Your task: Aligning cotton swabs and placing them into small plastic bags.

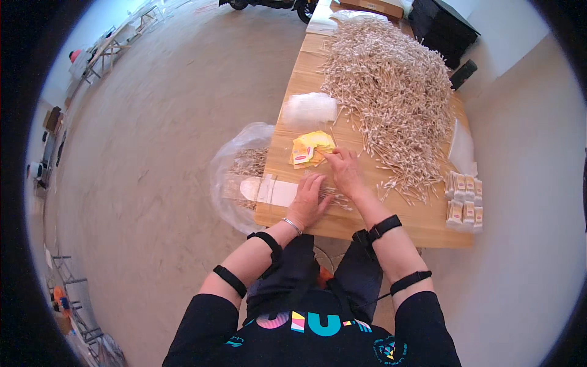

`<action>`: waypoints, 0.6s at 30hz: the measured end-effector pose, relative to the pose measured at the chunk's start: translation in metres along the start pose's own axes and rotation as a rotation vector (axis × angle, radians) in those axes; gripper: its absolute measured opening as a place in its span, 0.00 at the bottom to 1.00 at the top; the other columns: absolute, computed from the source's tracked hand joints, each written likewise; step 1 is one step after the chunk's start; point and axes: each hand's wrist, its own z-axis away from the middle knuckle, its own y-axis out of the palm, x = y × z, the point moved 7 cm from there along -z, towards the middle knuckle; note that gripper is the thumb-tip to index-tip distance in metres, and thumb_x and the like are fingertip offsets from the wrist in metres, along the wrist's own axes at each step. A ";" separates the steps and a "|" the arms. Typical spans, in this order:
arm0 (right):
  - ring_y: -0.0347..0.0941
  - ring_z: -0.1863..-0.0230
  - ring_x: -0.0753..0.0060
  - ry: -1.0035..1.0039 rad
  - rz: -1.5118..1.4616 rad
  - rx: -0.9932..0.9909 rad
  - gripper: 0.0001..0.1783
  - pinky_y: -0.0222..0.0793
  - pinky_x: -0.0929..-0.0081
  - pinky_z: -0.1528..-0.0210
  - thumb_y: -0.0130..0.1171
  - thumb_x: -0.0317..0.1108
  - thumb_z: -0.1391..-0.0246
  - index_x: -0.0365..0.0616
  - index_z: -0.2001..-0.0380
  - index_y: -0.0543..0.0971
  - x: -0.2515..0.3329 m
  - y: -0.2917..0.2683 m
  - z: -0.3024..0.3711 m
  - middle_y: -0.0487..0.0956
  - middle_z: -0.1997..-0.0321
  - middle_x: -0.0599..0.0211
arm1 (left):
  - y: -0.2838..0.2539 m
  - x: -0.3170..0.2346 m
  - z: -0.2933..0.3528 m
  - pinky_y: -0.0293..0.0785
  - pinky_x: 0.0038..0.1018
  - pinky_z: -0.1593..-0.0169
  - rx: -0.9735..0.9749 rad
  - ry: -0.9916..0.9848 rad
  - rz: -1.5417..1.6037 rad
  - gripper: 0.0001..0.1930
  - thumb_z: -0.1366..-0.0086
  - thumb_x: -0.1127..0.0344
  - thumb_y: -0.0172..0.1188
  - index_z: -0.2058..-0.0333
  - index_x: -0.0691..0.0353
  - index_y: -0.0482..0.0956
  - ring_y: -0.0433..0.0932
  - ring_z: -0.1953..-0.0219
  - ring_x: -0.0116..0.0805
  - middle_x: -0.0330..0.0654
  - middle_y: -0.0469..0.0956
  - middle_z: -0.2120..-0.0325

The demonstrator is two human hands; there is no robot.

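My left hand (310, 200) lies flat on a small bunch of cotton swabs (336, 197) on the wooden table (397, 229), next to a clear plastic packet (269, 189) at the table's left edge. My right hand (346, 171) reaches forward, its fingertips touching a stack of yellow paper labels (310, 148). A huge pile of cotton swabs (391, 85) covers the far half of the table.
A clear bag of swabs (241, 174) hangs off the table's left side. Small clear bags (309, 109) lie beyond the labels. Filled packets (463, 199) are stacked at the right edge. A black box (443, 27) sits at the far right.
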 end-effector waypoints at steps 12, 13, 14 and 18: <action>0.68 0.57 0.59 0.104 0.128 0.148 0.06 0.65 0.64 0.53 0.62 0.31 0.58 0.47 0.73 0.77 -0.014 -0.003 0.011 0.72 0.63 0.64 | -0.014 0.007 -0.001 0.59 0.38 0.40 -0.133 -0.099 0.177 0.27 0.47 0.77 0.54 0.46 0.68 0.61 0.63 0.45 0.54 0.57 0.65 0.50; 0.68 0.58 0.59 0.102 0.112 0.174 0.06 0.65 0.65 0.53 0.62 0.30 0.58 0.47 0.73 0.77 -0.012 -0.003 0.017 0.72 0.63 0.64 | -0.014 0.009 -0.002 0.60 0.38 0.41 -0.153 -0.101 0.187 0.26 0.47 0.78 0.52 0.47 0.68 0.62 0.65 0.46 0.54 0.57 0.67 0.51; 0.67 0.59 0.59 0.099 0.096 0.201 0.05 0.65 0.65 0.53 0.62 0.30 0.58 0.46 0.73 0.77 -0.010 -0.004 0.024 0.72 0.64 0.64 | -0.014 0.010 -0.002 0.60 0.38 0.41 -0.151 -0.098 0.192 0.26 0.47 0.78 0.52 0.47 0.68 0.62 0.65 0.46 0.54 0.57 0.67 0.51; 0.67 0.57 0.58 0.103 -0.006 0.225 0.05 0.64 0.63 0.53 0.58 0.32 0.54 0.46 0.71 0.76 0.001 -0.007 0.051 0.71 0.64 0.63 | -0.011 0.030 0.002 0.64 0.35 0.43 -0.185 -0.217 0.360 0.22 0.45 0.78 0.49 0.49 0.68 0.66 0.69 0.49 0.50 0.57 0.69 0.52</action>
